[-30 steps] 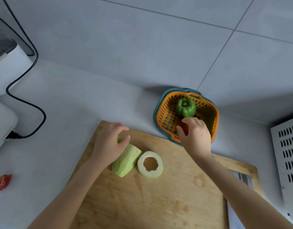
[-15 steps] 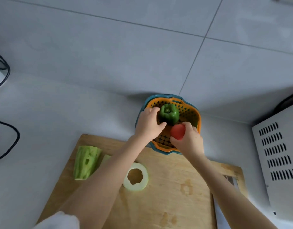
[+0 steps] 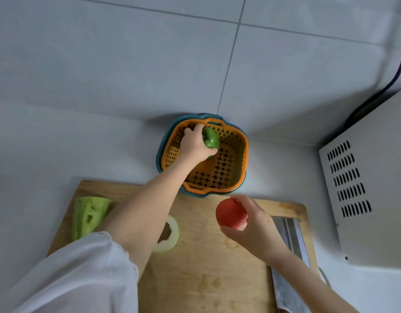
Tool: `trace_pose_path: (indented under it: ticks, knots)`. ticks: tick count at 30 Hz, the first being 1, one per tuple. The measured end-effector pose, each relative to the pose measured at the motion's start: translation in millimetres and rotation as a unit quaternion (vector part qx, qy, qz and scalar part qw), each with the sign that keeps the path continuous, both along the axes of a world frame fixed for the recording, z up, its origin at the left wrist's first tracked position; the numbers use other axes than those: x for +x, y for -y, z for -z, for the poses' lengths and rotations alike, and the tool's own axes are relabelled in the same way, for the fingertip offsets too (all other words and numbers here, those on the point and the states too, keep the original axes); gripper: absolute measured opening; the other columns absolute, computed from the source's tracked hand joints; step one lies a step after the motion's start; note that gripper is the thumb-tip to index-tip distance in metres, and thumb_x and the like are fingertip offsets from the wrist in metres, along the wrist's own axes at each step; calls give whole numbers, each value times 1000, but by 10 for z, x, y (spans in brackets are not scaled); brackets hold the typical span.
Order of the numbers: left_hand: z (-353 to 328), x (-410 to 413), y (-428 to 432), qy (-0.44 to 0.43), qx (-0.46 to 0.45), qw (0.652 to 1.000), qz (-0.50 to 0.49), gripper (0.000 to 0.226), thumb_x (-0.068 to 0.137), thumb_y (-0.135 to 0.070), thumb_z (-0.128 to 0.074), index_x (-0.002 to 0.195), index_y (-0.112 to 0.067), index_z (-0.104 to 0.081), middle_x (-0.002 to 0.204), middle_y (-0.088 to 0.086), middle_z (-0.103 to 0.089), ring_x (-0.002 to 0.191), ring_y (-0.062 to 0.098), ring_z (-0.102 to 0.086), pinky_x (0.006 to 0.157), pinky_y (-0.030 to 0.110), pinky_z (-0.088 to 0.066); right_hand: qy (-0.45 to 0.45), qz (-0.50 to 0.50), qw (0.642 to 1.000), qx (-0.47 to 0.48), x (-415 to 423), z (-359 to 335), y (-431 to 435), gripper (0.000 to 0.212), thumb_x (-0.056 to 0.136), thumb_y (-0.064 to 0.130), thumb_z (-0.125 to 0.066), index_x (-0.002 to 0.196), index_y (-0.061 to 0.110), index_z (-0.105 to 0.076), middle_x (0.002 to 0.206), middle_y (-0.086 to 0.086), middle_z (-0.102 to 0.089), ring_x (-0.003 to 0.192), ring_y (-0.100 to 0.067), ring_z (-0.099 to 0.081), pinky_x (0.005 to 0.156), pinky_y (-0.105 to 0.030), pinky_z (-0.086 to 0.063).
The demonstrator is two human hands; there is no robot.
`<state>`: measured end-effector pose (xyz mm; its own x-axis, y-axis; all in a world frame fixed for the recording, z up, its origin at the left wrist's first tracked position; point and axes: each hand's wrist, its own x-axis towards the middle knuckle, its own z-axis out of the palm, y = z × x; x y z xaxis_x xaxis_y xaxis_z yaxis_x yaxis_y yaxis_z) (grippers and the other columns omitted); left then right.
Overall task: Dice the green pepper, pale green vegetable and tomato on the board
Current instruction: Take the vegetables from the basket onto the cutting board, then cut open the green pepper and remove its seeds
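My left hand reaches into the orange basket and grips the green pepper. Above the wooden cutting board, my right hand holds the red tomato. The pale green vegetable lies at the board's left edge, peeled in patches. A cut ring of it lies on the board, partly hidden by my left forearm.
A cleaver lies along the board's right side, under my right forearm. A white vented appliance stands at the right, with a dark cable behind it. The basket sits in a teal outer bowl against the tiled wall.
My right hand has carried the tomato out of the basket to above the board. My left hand has closed round the green pepper in the basket. The camera has shifted right.
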<state>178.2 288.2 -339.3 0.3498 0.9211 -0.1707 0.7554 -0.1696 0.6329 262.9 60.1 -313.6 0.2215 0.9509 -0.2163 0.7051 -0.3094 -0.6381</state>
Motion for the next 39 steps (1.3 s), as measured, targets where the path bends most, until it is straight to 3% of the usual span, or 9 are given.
trace_pose_path:
  ticks: [4,10,13,17,22,25,30,36,39]
  knots:
    - [-400,-337,291,68,42,997,16,82,66,-38,-81,137,-27,-40,126,3,-44,108,14,-50,84,20,-35,4,-16,1000,-24,-90,177,116,68,70,35,-77,129,30,-43,123,10,-50,105,-11,-51,87,-21,-41]
    - [-879,-1255,904,111,-33,993,29,72,61,-38,-83,124,-38,-49,120,-16,-55,106,4,-54,91,27,-45,47,-70,996,-15,-317,342,136,70,72,32,-75,133,27,-42,127,3,-50,111,-21,-51,90,-29,-44]
    - [-905,-1756,1206,90,-36,995,0,73,51,-49,-82,116,-46,-50,117,-17,-56,106,2,-55,91,28,-45,66,-75,995,-8,-471,367,78,69,74,32,-73,135,25,-41,128,0,-49,111,-23,-51,90,-31,-44]
    - [-787,-2377,1534,44,-35,997,-45,77,55,-32,-88,121,-41,-50,119,-15,-54,110,5,-53,94,29,-43,93,-47,994,-8,-647,384,-27,68,78,33,-68,138,23,-39,125,-4,-51,110,-27,-51,85,-35,-46]
    - [-614,-2834,1890,-18,-47,996,-74,84,56,-30,-89,129,-36,-47,120,-7,-48,105,8,-49,89,27,-39,133,-42,990,-35,-724,366,-66,76,81,40,-65,144,23,-27,132,-4,-47,116,-27,-49,86,-36,-47]
    - [-525,-2884,2102,-16,-45,997,-62,84,56,-33,-89,129,-36,-47,117,-7,-47,105,9,-50,88,27,-41,168,-47,984,-38,-743,318,38,83,81,41,-67,146,23,-19,136,-4,-44,119,-25,-47,82,-36,-50]
    - [-462,-2603,2388,-18,-44,999,5,83,60,-44,-82,131,-43,-39,121,-16,-40,105,3,-46,83,22,-37,210,14,977,-22,-649,199,457,69,87,40,-59,144,25,-24,137,-2,-43,120,-23,-46,77,-32,-53]
    - [-341,-2034,2481,10,-44,995,83,82,60,-51,-78,131,-45,-37,119,-14,-40,107,4,-48,83,19,-39,285,71,931,-216,-314,176,1311,65,84,57,-55,133,22,-33,129,-4,-45,118,-23,-46,83,-30,-52]
    - [-295,-1724,2477,1,-42,992,121,82,64,-54,-75,134,-42,-35,120,-13,-38,107,5,-48,80,20,-40,288,84,912,-280,-268,251,1659,75,81,66,-50,138,25,-25,116,-1,-54,102,-20,-57,71,-29,-51]
